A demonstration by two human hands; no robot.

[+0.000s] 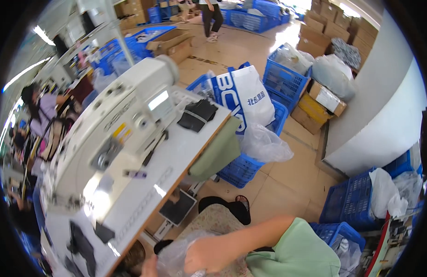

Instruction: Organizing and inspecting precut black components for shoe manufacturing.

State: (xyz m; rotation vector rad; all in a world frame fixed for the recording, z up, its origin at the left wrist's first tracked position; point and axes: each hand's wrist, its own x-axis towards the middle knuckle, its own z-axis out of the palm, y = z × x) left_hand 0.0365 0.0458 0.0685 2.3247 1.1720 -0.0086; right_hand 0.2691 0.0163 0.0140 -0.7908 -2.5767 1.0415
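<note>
A clear plastic bag (169, 258) lies crumpled over my lap at the lower edge. My right hand (209, 255) reaches in from the right under a light green sleeve, its fingers closed on the bag. At the bag's left side is my left hand (150, 267), mostly cut off by the picture's edge; its fingers look closed on the plastic. What is inside the bag cannot be made out. Left of my hands, a white sewing machine (116, 120) stands on a white table (144, 196), with black fabric pieces (82, 247) near the table's front corner.
Folded black fabric (197, 115) and a small thread snipper (135, 174) lie on the table. Olive cloth (216, 150) hangs off its edge, beside a blue crate (243, 171) with bags. More crates (347, 198), cartons (315, 111) and a white pillar (375, 101) stand right. Other people work left.
</note>
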